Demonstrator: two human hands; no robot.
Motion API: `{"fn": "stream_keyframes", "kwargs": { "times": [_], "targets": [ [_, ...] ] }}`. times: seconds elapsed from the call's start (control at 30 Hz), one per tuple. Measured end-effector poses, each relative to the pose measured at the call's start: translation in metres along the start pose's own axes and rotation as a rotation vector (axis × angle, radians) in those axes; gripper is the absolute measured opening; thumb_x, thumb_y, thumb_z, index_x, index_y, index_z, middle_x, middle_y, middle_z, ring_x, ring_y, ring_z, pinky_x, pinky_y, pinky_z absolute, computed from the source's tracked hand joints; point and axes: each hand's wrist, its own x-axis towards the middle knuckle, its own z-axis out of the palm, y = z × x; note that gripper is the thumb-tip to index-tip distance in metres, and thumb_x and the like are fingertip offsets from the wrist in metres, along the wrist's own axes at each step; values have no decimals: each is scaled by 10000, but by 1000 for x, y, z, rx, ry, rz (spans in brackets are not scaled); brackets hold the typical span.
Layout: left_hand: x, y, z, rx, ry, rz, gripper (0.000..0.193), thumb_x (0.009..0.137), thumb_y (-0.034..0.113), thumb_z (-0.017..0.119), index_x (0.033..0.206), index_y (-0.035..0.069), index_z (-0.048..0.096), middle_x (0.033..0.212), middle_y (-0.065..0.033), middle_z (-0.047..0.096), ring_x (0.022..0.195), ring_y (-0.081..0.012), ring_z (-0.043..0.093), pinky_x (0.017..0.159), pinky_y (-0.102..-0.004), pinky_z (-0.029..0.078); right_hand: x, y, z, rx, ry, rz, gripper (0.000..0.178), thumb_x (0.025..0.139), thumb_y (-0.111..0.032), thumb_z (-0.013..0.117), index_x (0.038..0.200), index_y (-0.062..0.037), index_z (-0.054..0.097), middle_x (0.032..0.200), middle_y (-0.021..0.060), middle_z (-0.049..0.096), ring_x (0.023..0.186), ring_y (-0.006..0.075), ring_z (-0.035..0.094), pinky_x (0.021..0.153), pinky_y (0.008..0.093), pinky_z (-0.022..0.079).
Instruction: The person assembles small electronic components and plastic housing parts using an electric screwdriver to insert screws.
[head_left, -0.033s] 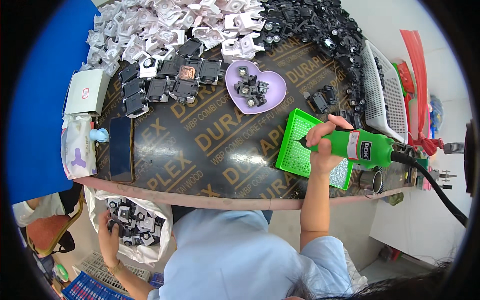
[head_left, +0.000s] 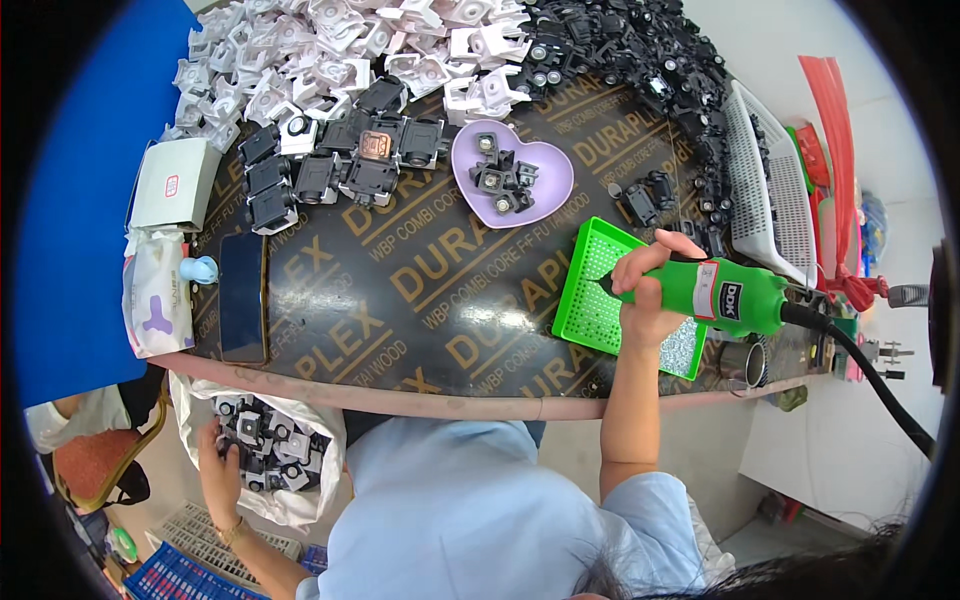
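My right hand (head_left: pixel 650 295) is closed around a green electric screwdriver (head_left: pixel 735 297), its dark tip pointing left over a green perforated tray (head_left: pixel 590 290). Small silvery screws (head_left: pixel 682 352) fill the tray's near right section. Down at the left, my left hand (head_left: pixel 217 475) reaches over the edge of a white sack (head_left: pixel 325 400). Its thumb and fingers are apart beside black-and-white assembled parts (head_left: pixel 285 445) in the sack, and a dark part lies close to the fingertips.
Heaps of white plastic parts (head_left: pixel 330 60) and black parts (head_left: pixel 620 50) cover the table's far side. A purple heart-shaped bowl (head_left: pixel 548 165) holds several small pieces. A phone (head_left: pixel 243 300), a white box (head_left: pixel 175 185) and a white basket (head_left: pixel 770 190) flank the work area. The screwdriver's cable (head_left: pixel 880 385) trails right.
My left hand has shifted very slightly at the sack, and the dark part by its fingers shows less. My right hand and the screwdriver stay almost still.
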Motion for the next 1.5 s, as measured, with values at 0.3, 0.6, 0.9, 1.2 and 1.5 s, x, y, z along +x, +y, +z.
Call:
{"fn": "stream_keyframes", "kwargs": {
  "times": [0.3, 0.6, 0.9, 1.2, 1.5],
  "targets": [
    [7, 8, 7, 303, 10, -42, 552, 789, 167, 630, 1274, 13, 418, 1217, -218, 475, 1082, -366, 491, 894, -415, 410, 1, -1, 0, -77, 45, 54, 350, 745, -4, 584, 1072, 6, 457, 612, 57, 514, 498, 125, 478, 484, 245, 403],
    [52, 174, -2, -143, -242, 317, 246, 802, 111, 642, 1016, 3, 583, 877, -132, 621, 792, -245, 617, 684, -313, 484, 0, -11, 6, -107, 96, -33, 432, 791, -109, 636, 1146, 37, 435, 613, 59, 510, 493, 136, 477, 477, 250, 405],
    [189, 269, 85, 310, 274, 1017, 285, 701, 89, 690, 946, 36, 556, 1011, -94, 506, 956, -277, 494, 808, -376, 438, -2, -42, -7, -118, 175, -83, 570, 826, -384, 660, 1174, 7, 432, 579, 40, 466, 463, 125, 451, 425, 244, 371],
    [154, 272, 123, -251, 18, 885, 335, 652, 50, 763, 931, 33, 579, 1137, -147, 449, 994, -314, 539, 784, -359, 496, 12, -47, 19, 59, 122, -32, 607, 850, -448, 603, 1185, 2, 373, 573, 30, 463, 441, 124, 437, 413, 251, 369],
    [117, 282, 164, -362, -160, 1002, 399, 690, 121, 748, 1064, 104, 609, 1094, -130, 491, 908, -289, 533, 767, -351, 484, 23, -29, 70, 375, -8, 98, 628, 784, -379, 702, 1176, 5, 395, 582, 46, 487, 455, 152, 466, 430, 277, 400]
  ]
}}
